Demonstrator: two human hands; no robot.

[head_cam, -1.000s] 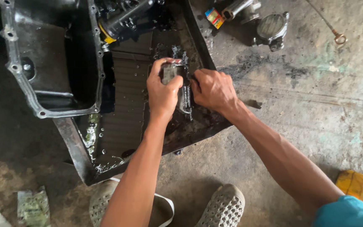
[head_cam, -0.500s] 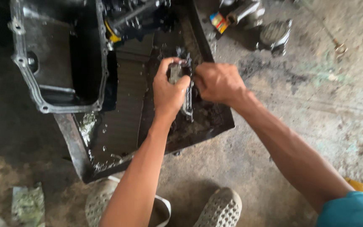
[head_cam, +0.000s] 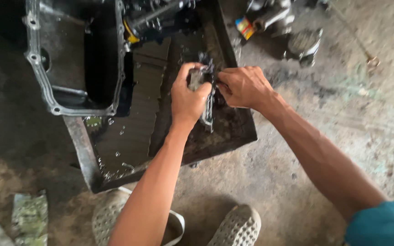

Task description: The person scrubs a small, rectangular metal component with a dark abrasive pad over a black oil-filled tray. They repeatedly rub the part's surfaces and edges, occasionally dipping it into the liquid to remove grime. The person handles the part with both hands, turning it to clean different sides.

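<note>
gripping a small, grimy metal part (head_cam: 201, 91), the left hand (head_cam: 189, 96) wraps its fingers and thumb tight round the upper end, while the right hand (head_cam: 243, 86) closes on the same piece from the other side, fingertips pinched in against its dark, oily edge. the part is elongated and wet-looking, grey where the metal shows through the grease, and it is held just above the right portion of a shallow rectangular steel tray (head_cam: 233, 136) lying on the floor. the tray's bottom is black and glossy with liquid, with a ribbed or ridged sheet (head_cam: 137, 114) lying in its left portion. beside it at upper left sits a cast metal oil pan (head_cam: 69, 59), dull grey with a flat flange pierced by bolt holes and a deep dark well. further blackened engine pieces (head_cam: 160, 18) lie at the tray's far end. the concrete floor (head_cam: 324, 109) is rough and stained. two perforated pale clogs (head_cam: 235, 228) show at the bottom edge, and a teal sleeve (head_cam: 384, 225) at lower right.
</note>
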